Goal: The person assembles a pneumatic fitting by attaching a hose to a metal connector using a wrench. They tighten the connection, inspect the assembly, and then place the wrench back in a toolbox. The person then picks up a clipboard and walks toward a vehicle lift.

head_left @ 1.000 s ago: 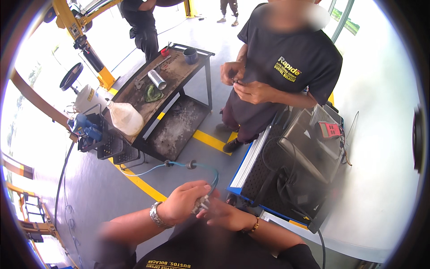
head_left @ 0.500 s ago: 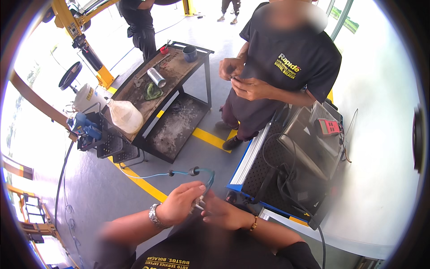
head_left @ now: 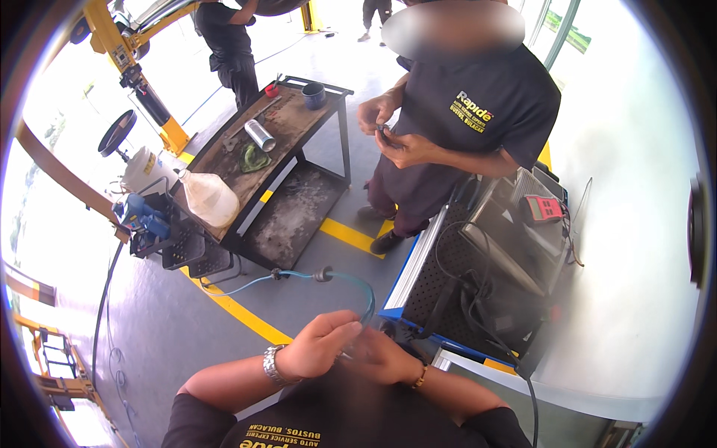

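Got my left hand (head_left: 317,345) and right hand (head_left: 382,355) pinched together on the near end of the thin blue air hose (head_left: 351,280), which arcs up and away leftward across the floor.

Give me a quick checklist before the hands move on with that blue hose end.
1. Left hand on the work: ok, curled at the hose end.
2. Right hand on it: ok, meets the left.
3. Small part in the grip: cannot tell, fingers hide it.
4. Blue hose free: ok, loose loop on the floor.
5. Hose coupling joined: cannot tell.
6. Co-worker clear: ok, standing apart by the work table.
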Motion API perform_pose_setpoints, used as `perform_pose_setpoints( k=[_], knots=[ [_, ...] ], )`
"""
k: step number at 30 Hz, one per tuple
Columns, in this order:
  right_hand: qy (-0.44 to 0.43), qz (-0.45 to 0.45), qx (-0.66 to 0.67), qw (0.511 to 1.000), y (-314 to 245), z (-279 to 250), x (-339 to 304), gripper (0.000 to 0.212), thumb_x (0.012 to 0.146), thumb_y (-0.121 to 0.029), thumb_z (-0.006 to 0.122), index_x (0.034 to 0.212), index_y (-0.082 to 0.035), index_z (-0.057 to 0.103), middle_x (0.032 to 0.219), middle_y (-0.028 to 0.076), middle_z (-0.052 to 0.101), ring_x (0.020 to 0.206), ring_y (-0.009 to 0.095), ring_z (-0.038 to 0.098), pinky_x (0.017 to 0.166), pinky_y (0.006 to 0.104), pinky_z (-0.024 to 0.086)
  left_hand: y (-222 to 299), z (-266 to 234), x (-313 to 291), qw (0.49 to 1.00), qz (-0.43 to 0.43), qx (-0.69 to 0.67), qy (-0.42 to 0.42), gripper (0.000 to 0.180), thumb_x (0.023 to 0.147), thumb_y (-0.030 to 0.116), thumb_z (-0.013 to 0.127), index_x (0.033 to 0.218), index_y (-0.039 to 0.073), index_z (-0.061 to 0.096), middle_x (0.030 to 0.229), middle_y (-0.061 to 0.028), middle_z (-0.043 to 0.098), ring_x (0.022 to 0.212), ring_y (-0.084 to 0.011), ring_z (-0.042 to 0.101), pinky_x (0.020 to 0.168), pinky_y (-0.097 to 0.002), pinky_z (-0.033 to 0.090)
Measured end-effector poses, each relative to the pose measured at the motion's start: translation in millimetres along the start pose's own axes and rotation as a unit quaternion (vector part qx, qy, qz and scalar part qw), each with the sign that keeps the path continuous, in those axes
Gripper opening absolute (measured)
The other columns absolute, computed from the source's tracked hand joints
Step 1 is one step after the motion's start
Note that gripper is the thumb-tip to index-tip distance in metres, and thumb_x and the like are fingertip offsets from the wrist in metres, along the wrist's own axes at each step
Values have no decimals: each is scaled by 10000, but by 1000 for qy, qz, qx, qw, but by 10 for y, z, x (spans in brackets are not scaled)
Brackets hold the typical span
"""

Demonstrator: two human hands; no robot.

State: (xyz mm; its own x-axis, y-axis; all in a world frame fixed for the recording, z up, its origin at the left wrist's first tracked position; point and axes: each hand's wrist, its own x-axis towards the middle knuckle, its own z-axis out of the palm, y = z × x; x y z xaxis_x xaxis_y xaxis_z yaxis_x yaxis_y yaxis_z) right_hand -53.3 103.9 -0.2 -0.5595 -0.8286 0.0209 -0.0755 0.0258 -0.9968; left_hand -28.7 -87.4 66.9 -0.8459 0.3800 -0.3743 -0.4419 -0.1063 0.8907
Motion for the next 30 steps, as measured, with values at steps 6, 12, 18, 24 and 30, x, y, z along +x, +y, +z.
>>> perform_pose_setpoints(
  k=[6,12,18,24,30],
  knots=[
    [36,8,-22,999,-258,8,0,366,789,-102,723,1083,-71,509,978,92,560,934,273,585,847,366,464,-53,16,-73,1000,18,16,-11,273,1035,194,428,1071,-30,580,860,-79,654,783,-132,614,726,-271,496],
    [69,-91,-81,990,-23,80,-18,294,764,-91,710,1010,-79,549,995,113,559,927,317,574,823,394,466,-54,26,-155,1000,18,5,-23,282,1030,176,426,1091,-50,582,885,-92,647,828,-160,619,789,-306,499],
    [82,-78,-83,990,-100,81,-44,253,772,-108,706,956,-74,537,942,134,570,901,341,583,783,413,471,-59,78,-207,1000,30,-4,2,284,1013,169,431,1053,-59,596,878,-103,648,838,-172,622,800,-313,497],
    [68,-85,-94,990,-134,59,36,229,812,-91,688,968,-55,524,908,135,567,890,359,578,759,422,472,-164,84,-192,989,18,-97,107,216,1009,155,486,982,-19,612,830,-48,653,762,-99,586,702,-253,476],
    [71,-25,-96,993,-174,88,68,238,805,-80,679,971,-46,512,930,143,545,871,360,568,762,422,465,4,245,-175,977,52,-153,140,237,1012,183,481,989,-20,602,838,-74,670,719,-125,602,656,-263,486]
  ],
)
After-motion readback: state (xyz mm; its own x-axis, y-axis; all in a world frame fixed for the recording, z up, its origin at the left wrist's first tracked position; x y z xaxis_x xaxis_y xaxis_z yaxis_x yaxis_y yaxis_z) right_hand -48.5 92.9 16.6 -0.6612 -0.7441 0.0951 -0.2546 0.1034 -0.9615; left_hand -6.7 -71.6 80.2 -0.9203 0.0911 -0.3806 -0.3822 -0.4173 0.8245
